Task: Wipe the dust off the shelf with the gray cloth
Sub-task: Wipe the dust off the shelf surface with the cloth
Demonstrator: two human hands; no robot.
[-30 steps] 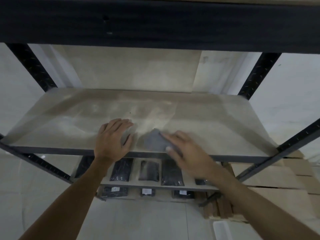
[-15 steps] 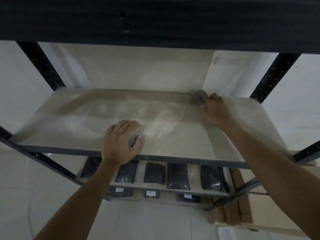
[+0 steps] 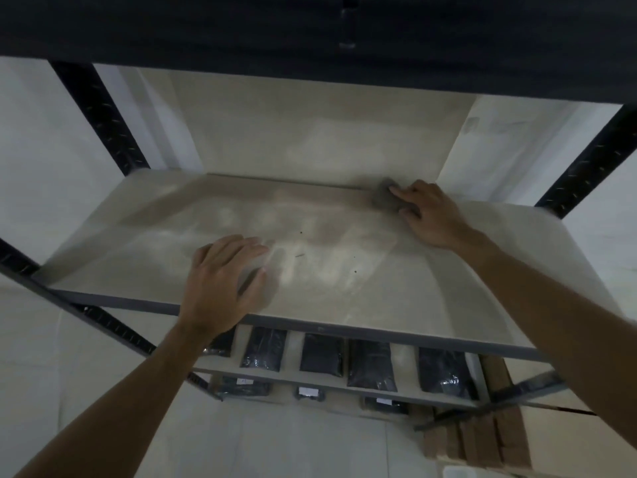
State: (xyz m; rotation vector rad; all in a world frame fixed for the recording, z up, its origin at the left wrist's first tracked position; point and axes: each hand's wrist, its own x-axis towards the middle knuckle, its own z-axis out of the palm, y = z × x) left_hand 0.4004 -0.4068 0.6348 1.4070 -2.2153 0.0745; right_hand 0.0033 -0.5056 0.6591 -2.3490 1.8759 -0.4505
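Hands (image 3: 224,281) (image 3: 431,215) outstretched: left flat (fingers spread) on shelf (image 3: 344,288), right fingers atop gray cloth (image 3: 384,196).

Dusty shelf (image 3: 344,298) bears the gray cloth (image 3: 383,196) at its back edge and small dark specks (image 3: 302,233)

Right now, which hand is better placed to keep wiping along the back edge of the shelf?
Right. The right hand already presses the gray cloth against the shelf at its back edge. The left hand rests flat near the front edge, with no cloth under it.
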